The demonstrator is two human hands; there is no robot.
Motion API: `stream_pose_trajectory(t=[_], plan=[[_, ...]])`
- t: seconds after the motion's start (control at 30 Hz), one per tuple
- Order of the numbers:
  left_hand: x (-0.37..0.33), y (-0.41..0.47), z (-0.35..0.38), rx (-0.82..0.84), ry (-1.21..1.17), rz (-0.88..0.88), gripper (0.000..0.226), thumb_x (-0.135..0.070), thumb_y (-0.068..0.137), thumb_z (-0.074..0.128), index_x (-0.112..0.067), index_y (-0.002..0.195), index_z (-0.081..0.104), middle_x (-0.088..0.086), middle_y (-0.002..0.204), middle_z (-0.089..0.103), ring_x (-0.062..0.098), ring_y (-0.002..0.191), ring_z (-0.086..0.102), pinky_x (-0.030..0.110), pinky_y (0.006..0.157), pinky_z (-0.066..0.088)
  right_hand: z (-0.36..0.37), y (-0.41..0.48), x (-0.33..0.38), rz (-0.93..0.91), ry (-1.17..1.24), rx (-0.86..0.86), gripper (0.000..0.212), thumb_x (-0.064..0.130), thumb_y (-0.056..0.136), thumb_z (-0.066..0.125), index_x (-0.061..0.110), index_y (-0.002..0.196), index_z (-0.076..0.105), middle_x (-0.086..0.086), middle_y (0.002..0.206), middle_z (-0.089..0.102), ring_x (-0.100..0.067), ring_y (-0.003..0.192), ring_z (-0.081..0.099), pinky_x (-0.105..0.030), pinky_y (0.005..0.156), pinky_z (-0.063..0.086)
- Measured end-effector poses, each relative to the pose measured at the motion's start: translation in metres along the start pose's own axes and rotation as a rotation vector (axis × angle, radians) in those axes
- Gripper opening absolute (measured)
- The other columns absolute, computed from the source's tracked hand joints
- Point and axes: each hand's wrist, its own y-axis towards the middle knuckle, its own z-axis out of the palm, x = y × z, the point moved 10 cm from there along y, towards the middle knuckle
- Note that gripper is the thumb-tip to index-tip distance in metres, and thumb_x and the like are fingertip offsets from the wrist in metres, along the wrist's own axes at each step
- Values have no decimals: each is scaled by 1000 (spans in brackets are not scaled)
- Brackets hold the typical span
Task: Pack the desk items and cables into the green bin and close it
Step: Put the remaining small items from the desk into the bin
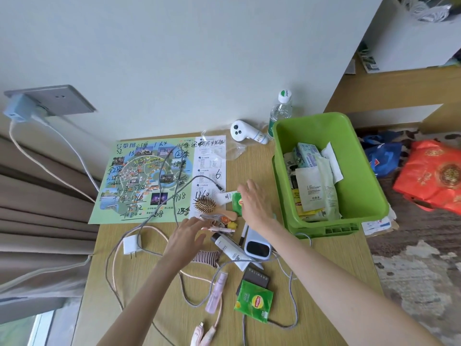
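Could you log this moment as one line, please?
left hand open | right hand open over tea sachet | green bin part-filled

You are facing a plain green bin (369, 176); left of it, a dark-and-pale striped item (207, 257) and a green-yellow tea sachet (253, 302) are lying.

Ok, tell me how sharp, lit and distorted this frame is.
Head view: soft, even daylight, no harsh shadows or glare on the desk; head view: wide-angle bend skews the wall socket and the green bin; head view: the left hand looks slightly blurred, print on the tea packet is readable.
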Motion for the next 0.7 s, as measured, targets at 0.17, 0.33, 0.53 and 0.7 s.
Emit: stream_pose_trajectory(t=[0.17, 0.33, 0.53, 0.7], plan=[[-1, 2, -3, -18, -108, -11, 21, -22, 97, 55, -24, 115, 66, -10, 120, 62, 11, 114, 55, 35, 100, 45, -8, -7, -29, 229, 416, -13, 14, 8, 85, 70, 8, 99, 68, -3, 98, 69, -20, 87, 64, -36, 74, 54], [-1, -6, -14, -18, -331, -23, 24, -36, 97, 53, -24, 112, 68, -12, 109, 69, 3, 100, 63, 32, 90, 52, -23, -13, -35, 286, 717, -22, 5, 9, 81, 73, 6, 83, 71, -3, 74, 68, -15, 65, 62, -23, 53, 45], [-8, -36, -4, 193, -474, -14, 61, -73, 78, 52, -31, 121, 62, -19, 118, 63, -8, 107, 58, 24, 92, 45, -11, -30, -29, 402, 1136, 106, 5, 5, 83, 70, 7, 79, 69, -4, 74, 70, -7, 63, 67, -21, 53, 50], [-9, -53, 18, 337, -363, -5, 85, -81, 64, 61, -37, 134, 48, -18, 135, 50, 2, 125, 46, 32, 107, 36, 10, -50, -35, 542, 1199, 194, 13, 4, 83, 60, -3, 93, 65, -14, 82, 68, -20, 78, 62, -30, 74, 44]])
